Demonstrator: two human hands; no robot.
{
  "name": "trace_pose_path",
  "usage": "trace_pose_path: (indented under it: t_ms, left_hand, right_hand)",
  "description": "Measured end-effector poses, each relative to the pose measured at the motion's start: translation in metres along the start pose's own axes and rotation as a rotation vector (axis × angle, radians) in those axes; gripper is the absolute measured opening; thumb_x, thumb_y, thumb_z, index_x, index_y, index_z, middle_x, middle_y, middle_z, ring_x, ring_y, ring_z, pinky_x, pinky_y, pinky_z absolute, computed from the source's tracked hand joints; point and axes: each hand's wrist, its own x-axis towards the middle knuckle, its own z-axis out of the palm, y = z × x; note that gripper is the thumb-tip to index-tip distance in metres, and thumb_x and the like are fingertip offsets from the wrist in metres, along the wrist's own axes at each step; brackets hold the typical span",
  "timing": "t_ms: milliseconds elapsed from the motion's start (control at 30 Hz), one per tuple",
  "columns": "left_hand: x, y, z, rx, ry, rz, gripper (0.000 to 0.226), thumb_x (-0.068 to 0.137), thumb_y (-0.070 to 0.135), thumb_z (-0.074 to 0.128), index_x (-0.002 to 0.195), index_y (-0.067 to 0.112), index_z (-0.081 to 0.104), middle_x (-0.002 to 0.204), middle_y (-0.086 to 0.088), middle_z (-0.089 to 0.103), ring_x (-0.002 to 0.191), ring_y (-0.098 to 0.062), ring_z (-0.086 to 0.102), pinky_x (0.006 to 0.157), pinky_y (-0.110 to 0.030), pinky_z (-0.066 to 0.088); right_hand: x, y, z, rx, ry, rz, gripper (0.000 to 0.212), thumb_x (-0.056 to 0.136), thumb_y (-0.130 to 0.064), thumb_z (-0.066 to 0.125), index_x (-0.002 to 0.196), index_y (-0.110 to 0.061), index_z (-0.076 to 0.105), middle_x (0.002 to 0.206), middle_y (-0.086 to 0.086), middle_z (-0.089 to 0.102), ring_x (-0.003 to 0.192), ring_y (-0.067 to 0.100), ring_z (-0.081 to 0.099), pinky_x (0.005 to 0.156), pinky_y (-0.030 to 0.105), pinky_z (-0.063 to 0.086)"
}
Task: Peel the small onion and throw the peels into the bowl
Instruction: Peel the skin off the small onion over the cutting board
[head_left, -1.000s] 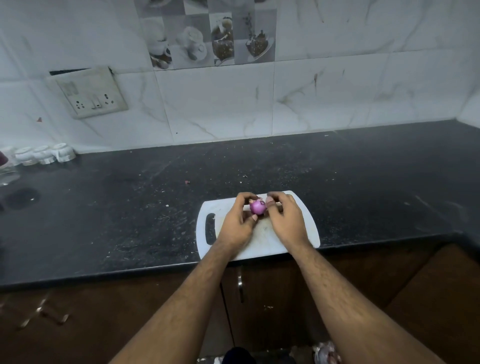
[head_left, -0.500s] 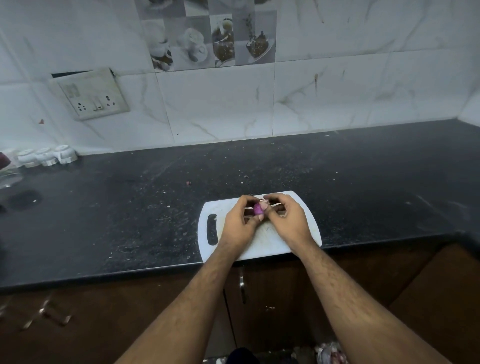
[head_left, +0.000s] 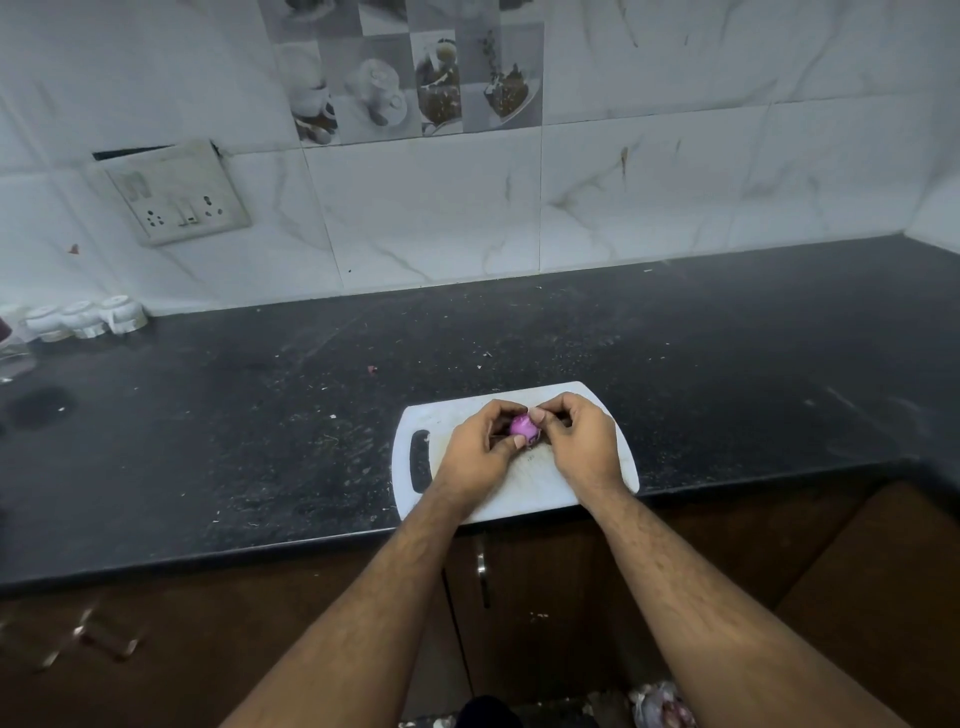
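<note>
A small purple onion (head_left: 521, 426) is held just above a white cutting board (head_left: 540, 480) near the counter's front edge. My left hand (head_left: 480, 449) grips it from the left, thumb pressed under it. My right hand (head_left: 579, 441) pinches it from the right, fingertips at its top. Part of the onion is hidden by my fingers. No bowl is in view.
The board lies on a black stone counter (head_left: 260, 426) scattered with crumbs and peel bits. Small white cups (head_left: 88, 318) stand at the back left by the tiled wall. A switch plate (head_left: 179, 195) is on the wall. Brown cabinet doors (head_left: 545, 597) lie below the counter.
Both hands stayed over the board working the onion. It was mostly covered by my fingers half a second ago and shows more of its purple surface now. The view has tilted slightly.
</note>
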Motion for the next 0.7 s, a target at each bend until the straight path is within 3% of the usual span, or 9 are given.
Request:
trace_pose_path:
  t_ms: [233, 533, 633, 700]
  left_hand:
    - [0.0, -0.0034, 0.001, -0.015, -0.007, 0.01, 0.027, 0.098, 0.012, 0.067, 0.122, 0.022, 0.064, 0.117, 0.006, 0.075, 0.112, -0.005, 0.07, 0.103, -0.028, 0.054]
    - [-0.0008, -0.0046, -0.0018, -0.188, 0.05, -0.017, 0.031, 0.098, 0.003, 0.064, 0.125, 0.017, 0.063, 0.125, -0.003, 0.072, 0.121, -0.013, 0.067, 0.11, -0.035, 0.051]
    - [0.0018, -0.0067, 0.0013, -0.116, 0.049, 0.013, 0.032, 0.098, 0.002, 0.063, 0.124, 0.019, 0.062, 0.123, -0.001, 0.072, 0.12, -0.011, 0.067, 0.111, -0.038, 0.051]
    - [0.003, -0.0082, 0.0023, -0.087, 0.066, 0.019, 0.034, 0.098, 0.003, 0.062, 0.127, 0.021, 0.061, 0.123, 0.001, 0.072, 0.119, -0.01, 0.066, 0.112, -0.04, 0.05]
  right_hand:
    - [0.001, -0.003, -0.0013, -0.059, -0.038, 0.025, 0.012, 0.101, -0.023, 0.06, 0.098, -0.016, 0.07, 0.09, -0.004, 0.072, 0.087, 0.013, 0.069, 0.084, 0.04, 0.06]
    - [-0.0014, -0.0027, 0.0018, 0.013, 0.014, 0.037, 0.015, 0.102, -0.006, 0.054, 0.1, -0.014, 0.067, 0.092, 0.002, 0.073, 0.084, 0.013, 0.074, 0.073, 0.028, 0.064]
    - [-0.0041, -0.0048, 0.0019, -0.073, 0.012, -0.028, 0.032, 0.1, -0.001, 0.05, 0.123, -0.014, 0.068, 0.116, -0.001, 0.072, 0.107, 0.01, 0.068, 0.094, 0.025, 0.057]
    - [-0.0047, -0.0069, 0.001, -0.101, 0.033, -0.053, 0.033, 0.102, -0.01, 0.05, 0.132, -0.015, 0.065, 0.126, -0.004, 0.069, 0.118, 0.01, 0.062, 0.103, 0.026, 0.05]
